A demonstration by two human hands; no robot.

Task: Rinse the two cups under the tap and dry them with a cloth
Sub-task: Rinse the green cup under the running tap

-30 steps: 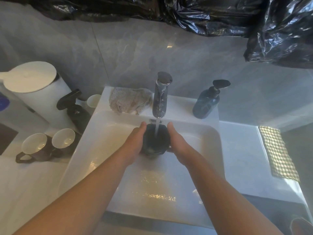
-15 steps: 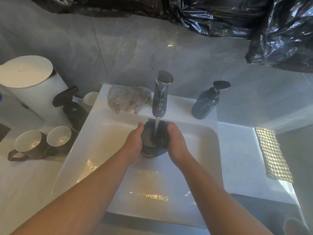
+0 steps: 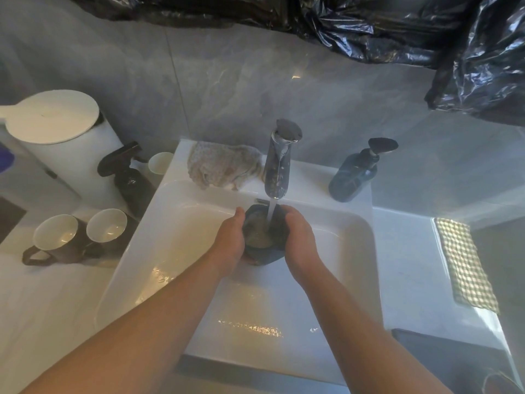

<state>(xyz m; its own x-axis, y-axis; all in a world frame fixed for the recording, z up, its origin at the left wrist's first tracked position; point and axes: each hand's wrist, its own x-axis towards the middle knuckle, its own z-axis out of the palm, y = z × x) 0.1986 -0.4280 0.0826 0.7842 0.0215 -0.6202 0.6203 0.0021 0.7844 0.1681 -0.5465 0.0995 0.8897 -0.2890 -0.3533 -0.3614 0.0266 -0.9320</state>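
Observation:
A dark cup [image 3: 262, 237] is held upright under the running chrome tap [image 3: 279, 160], over the white sink [image 3: 181, 223]. Water streams into it and it holds foamy water. My left hand [image 3: 230, 243] grips its left side and my right hand [image 3: 298, 240] grips its right side. Two more dark cups with pale insides [image 3: 61, 240] [image 3: 109, 228] stand on the counter left of the sink. A beige cloth [image 3: 224, 166] lies crumpled on the sink ledge left of the tap.
A dark soap dispenser [image 3: 355, 174] stands right of the tap. A black spray bottle [image 3: 127, 174], a small white cup [image 3: 160, 163] and a white lidded bin [image 3: 56, 137] are at the left. A checked cloth [image 3: 466, 265] lies on the right counter. Black plastic sheeting [image 3: 369, 24] hangs overhead.
The cup has filled with foamy water under the stream and is tilted slightly toward me. Both hands stay wrapped around it at the same spot.

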